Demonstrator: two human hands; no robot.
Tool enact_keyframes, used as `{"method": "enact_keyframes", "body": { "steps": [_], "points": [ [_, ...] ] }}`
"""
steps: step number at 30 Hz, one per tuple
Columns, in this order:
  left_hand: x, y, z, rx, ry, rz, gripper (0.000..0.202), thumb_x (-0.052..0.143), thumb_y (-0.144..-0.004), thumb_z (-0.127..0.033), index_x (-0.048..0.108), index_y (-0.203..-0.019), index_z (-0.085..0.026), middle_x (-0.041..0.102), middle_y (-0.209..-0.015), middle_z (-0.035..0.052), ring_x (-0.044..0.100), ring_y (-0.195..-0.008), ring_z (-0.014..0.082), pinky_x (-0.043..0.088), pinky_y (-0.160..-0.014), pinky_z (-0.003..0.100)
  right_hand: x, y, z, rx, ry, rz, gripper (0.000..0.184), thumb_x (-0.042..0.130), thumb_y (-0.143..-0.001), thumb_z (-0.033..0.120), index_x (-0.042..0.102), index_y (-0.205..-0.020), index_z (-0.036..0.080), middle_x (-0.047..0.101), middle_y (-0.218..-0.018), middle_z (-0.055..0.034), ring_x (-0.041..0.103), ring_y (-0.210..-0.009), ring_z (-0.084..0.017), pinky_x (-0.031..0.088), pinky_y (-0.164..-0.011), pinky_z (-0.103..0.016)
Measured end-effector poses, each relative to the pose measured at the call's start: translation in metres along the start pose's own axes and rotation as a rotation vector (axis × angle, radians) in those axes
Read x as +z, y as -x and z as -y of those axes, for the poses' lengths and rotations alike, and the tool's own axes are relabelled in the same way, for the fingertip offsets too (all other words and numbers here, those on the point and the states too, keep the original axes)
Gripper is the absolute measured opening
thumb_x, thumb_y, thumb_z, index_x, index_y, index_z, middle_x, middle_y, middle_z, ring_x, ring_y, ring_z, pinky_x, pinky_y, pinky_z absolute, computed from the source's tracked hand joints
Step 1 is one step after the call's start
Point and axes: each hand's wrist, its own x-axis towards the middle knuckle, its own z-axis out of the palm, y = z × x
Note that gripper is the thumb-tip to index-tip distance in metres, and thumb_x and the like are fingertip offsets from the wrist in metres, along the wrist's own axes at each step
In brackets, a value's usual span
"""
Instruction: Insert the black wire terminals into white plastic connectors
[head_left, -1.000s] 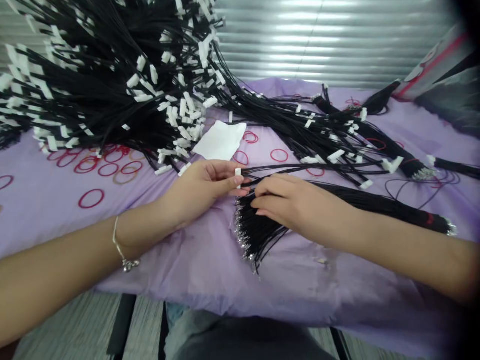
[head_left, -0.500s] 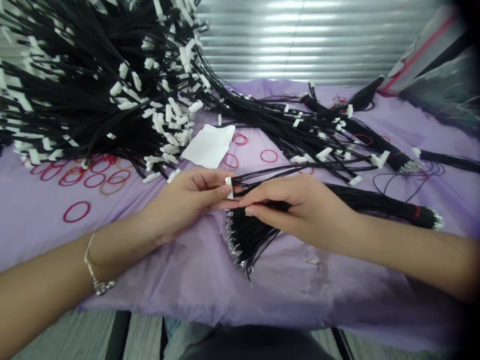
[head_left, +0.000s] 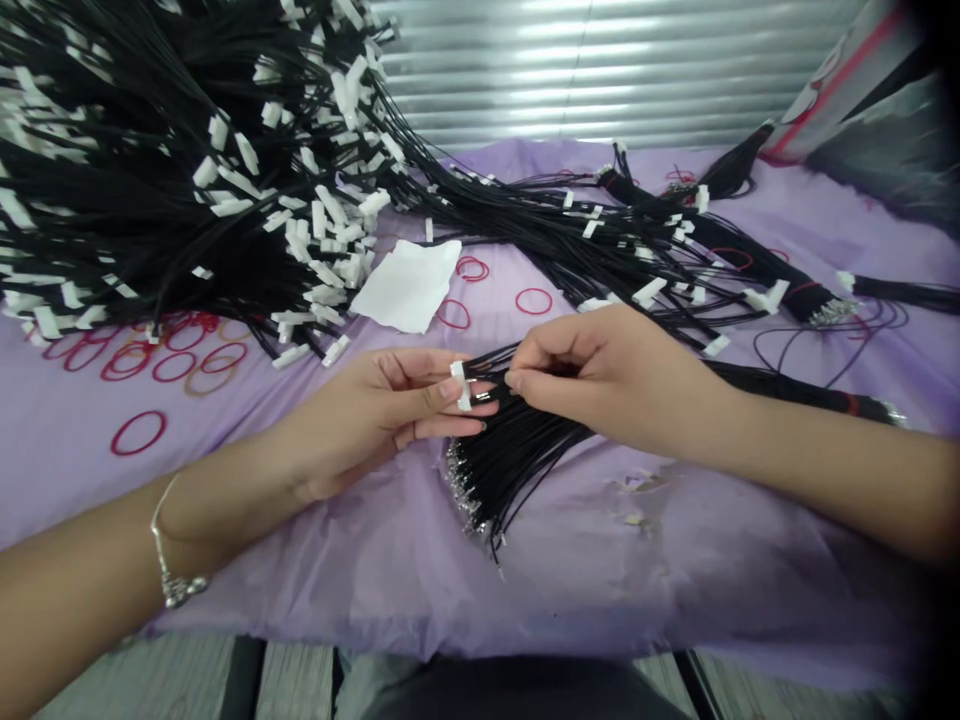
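Between thumb and fingers, my left hand [head_left: 405, 400] pinches a small white connector [head_left: 461, 386] with black wires running from it to the right. My right hand [head_left: 600, 365] is closed in a pinch on a black wire just right of the connector. The silver tip [head_left: 482, 396] of a wire shows in the gap between the two hands, close to the connector. Below them a fanned bundle of black wires [head_left: 525, 450] lies on the cloth, silver terminals at its left end. The bundle passes under my right hand.
A big heap of black wires with white connectors [head_left: 150, 180] fills the back left. Red rubber bands [head_left: 139, 432] and a white paper piece [head_left: 409, 285] lie on the purple cover [head_left: 337, 570]. More wire bundles [head_left: 795, 285] spread right; a plastic bag [head_left: 877, 150] stands behind.
My right hand has moved right and slightly up, away from the connector, and the gap between my hands has widened. A silver wire tip now shows there. My left hand still holds the connector.
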Motion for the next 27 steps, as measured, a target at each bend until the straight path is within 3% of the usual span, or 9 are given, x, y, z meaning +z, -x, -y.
{"method": "enact_keyframes", "body": {
  "steps": [12, 27],
  "points": [
    [0.0, -0.001, 0.004, 0.013, -0.03, 0.022, 0.014, 0.067, -0.079, -0.014, 0.072, -0.092, -0.016, 0.072, -0.091, 0.0045, 0.068, -0.083, 0.0132, 0.057, -0.074, 0.018, 0.004, 0.001, -0.003, -0.092, 0.106, -0.011, 0.013, 0.053, -0.075, 0.017, 0.059, -0.064, 0.017, 0.054, -0.056, 0.0049, 0.044, -0.05, -0.006, 0.032, -0.045, -0.02],
    [0.002, -0.002, 0.004, 0.014, -0.064, -0.008, 0.014, 0.063, -0.081, -0.012, 0.071, -0.092, -0.015, 0.072, -0.092, 0.0055, 0.067, -0.085, 0.0142, 0.057, -0.074, 0.02, 0.012, 0.004, -0.002, -0.084, 0.225, -0.07, 0.018, 0.052, -0.081, 0.022, 0.062, -0.068, 0.016, 0.056, -0.056, 0.0049, 0.045, -0.05, -0.005, 0.031, -0.049, -0.02]
  ]
}}
